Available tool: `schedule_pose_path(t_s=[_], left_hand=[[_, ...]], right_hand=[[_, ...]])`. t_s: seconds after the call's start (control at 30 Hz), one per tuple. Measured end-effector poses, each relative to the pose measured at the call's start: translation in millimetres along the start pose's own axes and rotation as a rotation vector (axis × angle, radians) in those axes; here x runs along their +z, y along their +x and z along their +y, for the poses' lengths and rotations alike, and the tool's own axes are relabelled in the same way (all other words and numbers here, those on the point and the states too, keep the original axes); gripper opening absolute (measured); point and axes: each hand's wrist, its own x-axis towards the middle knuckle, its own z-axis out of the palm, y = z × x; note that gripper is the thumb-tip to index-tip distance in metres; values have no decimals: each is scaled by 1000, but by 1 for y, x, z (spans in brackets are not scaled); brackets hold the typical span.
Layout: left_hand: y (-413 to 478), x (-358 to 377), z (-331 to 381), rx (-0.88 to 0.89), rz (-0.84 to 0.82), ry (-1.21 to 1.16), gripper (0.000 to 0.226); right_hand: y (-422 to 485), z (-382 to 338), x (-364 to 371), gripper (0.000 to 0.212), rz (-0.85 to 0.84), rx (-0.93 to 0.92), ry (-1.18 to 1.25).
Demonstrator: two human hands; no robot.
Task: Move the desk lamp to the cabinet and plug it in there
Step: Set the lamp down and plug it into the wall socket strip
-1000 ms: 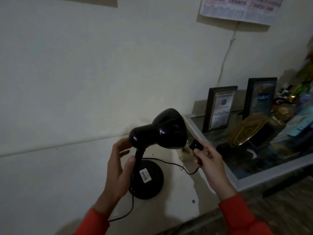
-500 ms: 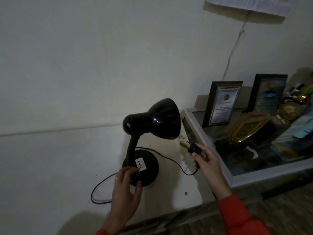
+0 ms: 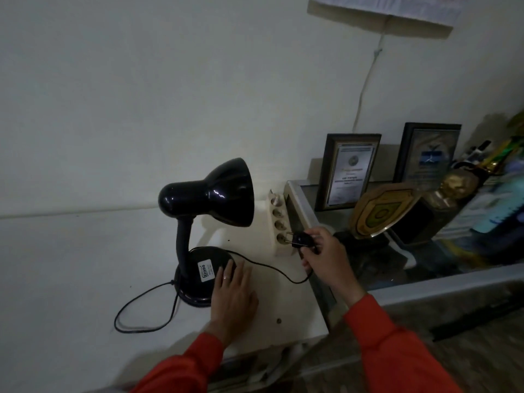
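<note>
Nearest, the left hand (image 3: 233,296) was laid flat with fingers spread loosely, its fingertips touching the near right edge of the lamp base (image 3: 204,275). The black desk lamp (image 3: 209,222) was positioned upright on the white cabinet top (image 3: 85,265), shade tilted down to the right. Its cord (image 3: 141,310) was looped on the surface to the left. Farther right, the plug (image 3: 301,240) was pinched by the right hand (image 3: 326,259), prongs directed at the nearest socket of the white power strip (image 3: 279,225); insertion could not be confirmed, the area being dim. Framed certificates (image 3: 348,171) were propped against the far wall.
</note>
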Motion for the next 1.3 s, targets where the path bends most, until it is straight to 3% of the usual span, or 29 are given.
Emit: schedule_pose_path(t_s=[0.2,0.57,1.0,1.3], left_hand=[[2,10,0,-34,-56,166,63],[-6,-5,3,-34,6,132,52],[-5,0,1,-48,41,34,51],[-5,4,0,-45,83,40,51]], right_hand=[[28,0,3,35,-24,-54,-344],[83,-11,19,21,-257,-73,-779],[96,-17,33,24,-352,-65,-866],[97,-11,43,23,-363,-63,-786]])
